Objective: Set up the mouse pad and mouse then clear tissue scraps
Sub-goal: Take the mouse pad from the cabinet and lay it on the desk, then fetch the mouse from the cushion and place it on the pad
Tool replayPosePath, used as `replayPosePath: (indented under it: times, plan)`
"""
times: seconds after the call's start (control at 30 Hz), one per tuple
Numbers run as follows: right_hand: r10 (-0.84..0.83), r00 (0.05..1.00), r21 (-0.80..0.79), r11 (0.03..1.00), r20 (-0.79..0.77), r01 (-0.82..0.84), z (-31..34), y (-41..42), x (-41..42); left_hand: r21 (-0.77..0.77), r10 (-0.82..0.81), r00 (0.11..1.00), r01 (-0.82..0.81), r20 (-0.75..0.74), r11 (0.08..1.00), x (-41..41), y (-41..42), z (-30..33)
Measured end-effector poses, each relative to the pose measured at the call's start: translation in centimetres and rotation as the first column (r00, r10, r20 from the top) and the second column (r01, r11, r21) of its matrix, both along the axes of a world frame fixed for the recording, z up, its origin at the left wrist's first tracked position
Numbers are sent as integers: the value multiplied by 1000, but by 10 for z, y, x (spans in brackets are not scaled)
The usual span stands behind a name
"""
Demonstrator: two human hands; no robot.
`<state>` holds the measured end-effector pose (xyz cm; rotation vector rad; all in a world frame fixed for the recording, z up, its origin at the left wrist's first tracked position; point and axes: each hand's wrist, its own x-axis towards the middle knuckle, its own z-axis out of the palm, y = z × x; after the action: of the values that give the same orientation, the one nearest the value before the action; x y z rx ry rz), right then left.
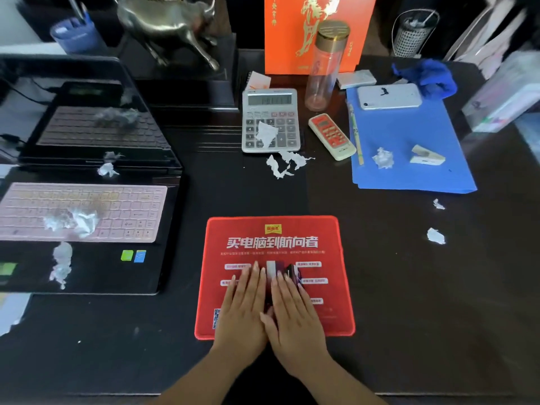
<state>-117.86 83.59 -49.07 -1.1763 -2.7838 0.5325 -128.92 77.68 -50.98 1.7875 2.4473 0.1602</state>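
Observation:
A red mouse pad point(274, 238) with white print lies flat on the dark desk near the front edge. My left hand point(242, 308) and my right hand point(295, 311) rest palm down on its lower middle, side by side, fingers straight and together. White tissue scraps lie around: on the pink laptop keyboard point(76, 220), on the palm rest point(62, 263), at the laptop hinge point(107, 169), on the calculator point(266, 134), in front of it point(285, 163), on the blue folder point(382, 157), and on the desk at right point(436, 235). No mouse is in view.
An open black laptop point(87, 270) fills the left side. A calculator point(270, 105), a red remote point(331, 135), a clear bottle point(325, 65), and a blue folder point(409, 176) with a phone point(390, 96) and a stapler point(426, 156) stand behind the pad.

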Motion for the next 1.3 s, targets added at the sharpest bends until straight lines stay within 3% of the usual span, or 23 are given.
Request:
replayPosePath:
  times: [0.2, 0.3, 0.53, 0.63, 0.77, 0.9, 1.07, 1.2, 1.3]
  plan:
    - [-121, 979, 37, 993, 162, 116, -3, 43, 49, -179, 255, 967, -250, 5, 951, -55, -33, 20]
    - [-213, 957, 20, 977, 195, 213, 1, 48, 66, -239, 261, 965, -245, 35, 939, -61, -40, 21]
    - [-218, 955, -9, 974, 200, 224, 5, 45, 66, -254, 281, 957, -254, 77, 933, -60, -38, 22]
    - [-235, 953, -21, 970, 192, 243, 13, 49, 60, -185, 267, 956, -243, 122, 952, -62, -32, 33]
    - [-83, 994, -91, 992, 74, 90, 51, 67, 24, -9, 240, 923, -248, 300, 969, -69, -25, 66]
    - [67, 998, -141, 988, -21, -70, 94, 84, -29, 44, 321, 901, -348, 292, 936, -83, -20, 116]
    - [349, 937, -159, 924, -21, -347, 153, 66, -108, 6, 425, 823, -461, 376, 887, -120, -55, 180]
    - [486, 872, -119, 863, -62, -490, 192, 25, -162, 96, 467, 817, -524, 339, 846, -152, -107, 217]
    - [578, 814, -104, 807, -64, -581, 211, -14, -196, 156, 547, 762, -622, 346, 768, -169, -151, 233]
